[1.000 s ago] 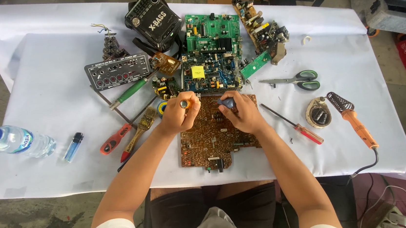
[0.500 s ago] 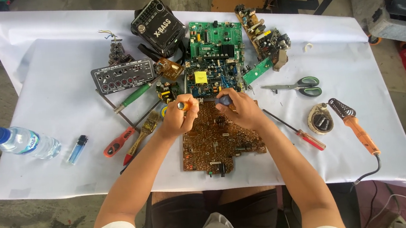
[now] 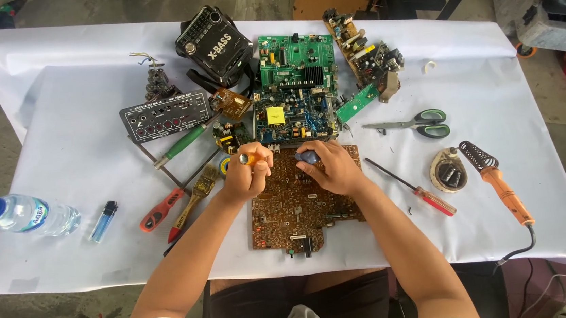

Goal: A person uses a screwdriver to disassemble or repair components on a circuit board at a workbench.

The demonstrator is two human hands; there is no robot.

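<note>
At the far edge of the brown circuit board, the left hand has kept its fingers closed on a yellow-tipped tool, and the right hand still pinches a small dark part; neither has shifted over the last second. Beyond the board lies a green circuit board; a red screwdriver lies just right of it, nothing blocking either hand.
</note>
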